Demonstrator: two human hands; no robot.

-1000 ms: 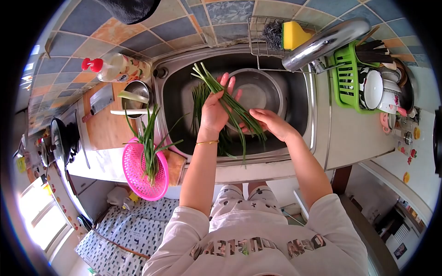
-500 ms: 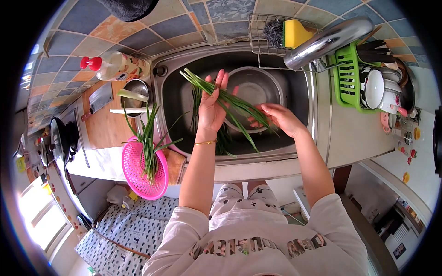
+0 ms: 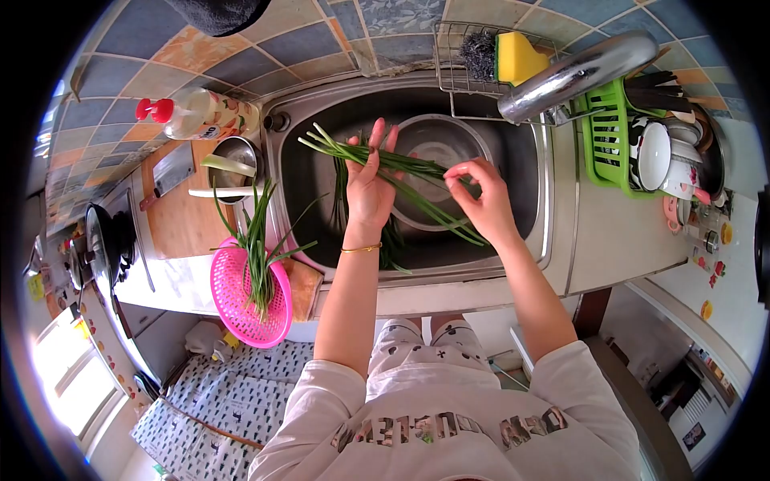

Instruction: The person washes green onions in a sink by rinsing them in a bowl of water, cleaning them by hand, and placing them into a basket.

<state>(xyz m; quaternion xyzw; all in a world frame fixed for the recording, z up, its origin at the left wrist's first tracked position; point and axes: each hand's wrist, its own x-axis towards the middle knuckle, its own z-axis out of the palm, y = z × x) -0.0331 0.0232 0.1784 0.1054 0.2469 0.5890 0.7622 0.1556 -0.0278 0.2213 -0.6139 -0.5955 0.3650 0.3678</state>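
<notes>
A bunch of long green garlic chives with white stem ends [image 3: 413,164] lies across my left hand [image 3: 370,186], held under its thumb above the sink. My right hand [image 3: 488,204] pinches at the leaf end of this bunch, thumb and forefinger close together. Below them a round metal basin [image 3: 481,144] sits in the steel sink [image 3: 513,120]. More chives [image 3: 340,192] hang or lie in the sink left of the basin, partly hidden by my left forearm. A pink colander [image 3: 228,293] on the counter at left holds another bunch of chives [image 3: 258,256].
Left of the sink are a small metal pot [image 3: 233,152], a cutting board [image 3: 172,216], a cleaver [image 3: 172,170] and a red-capped bottle [image 3: 204,116]. The chrome faucet [image 3: 581,76] reaches over the sink's right side, near a wire rack with a sponge [image 3: 520,58]. A green dish rack [image 3: 607,144] stands right.
My right hand has moved up, its fingers going from spread below the leaves to pinched on them. The bunch in my left hand has shifted slightly left, its leaves spread into two strands.
</notes>
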